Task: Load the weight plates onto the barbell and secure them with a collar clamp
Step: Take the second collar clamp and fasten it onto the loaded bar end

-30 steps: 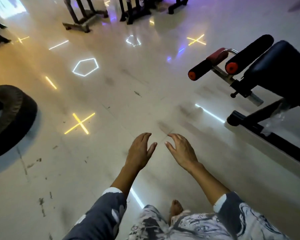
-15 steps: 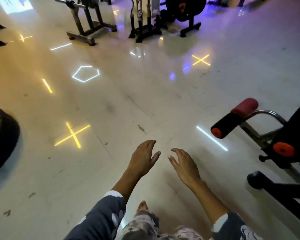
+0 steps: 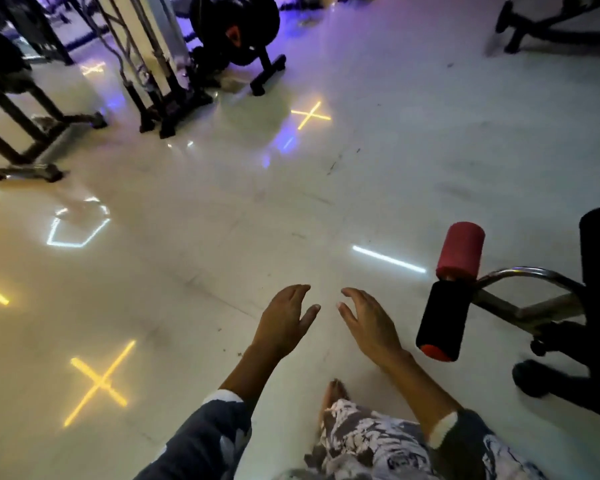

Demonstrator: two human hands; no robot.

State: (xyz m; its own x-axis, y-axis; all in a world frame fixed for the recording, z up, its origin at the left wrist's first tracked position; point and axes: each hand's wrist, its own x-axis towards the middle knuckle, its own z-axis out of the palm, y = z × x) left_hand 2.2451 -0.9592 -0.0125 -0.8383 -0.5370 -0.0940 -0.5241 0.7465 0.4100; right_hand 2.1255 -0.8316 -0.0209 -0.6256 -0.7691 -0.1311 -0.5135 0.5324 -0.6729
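Observation:
My left hand (image 3: 284, 320) and my right hand (image 3: 368, 322) are held out in front of me above a glossy white floor, palms down, fingers relaxed, holding nothing. The two hands are a small gap apart. Black round plates (image 3: 238, 27) stand on a rack at the far top centre, well beyond my hands. No barbell or collar clamp can be made out. One bare foot (image 3: 333, 393) shows below my hands.
A bench with red and black foam rollers (image 3: 449, 289) stands close on my right. Metal rack frames (image 3: 153, 77) and another stand (image 3: 18, 109) fill the far left. A machine base (image 3: 551, 26) sits at the top right. Light shapes reflect on the floor (image 3: 222, 220).
I have walked forward: the racks and plates at the back have come nearer, the bench has slid down and right, and the tyre on the left has left view. Both hands stay empty.

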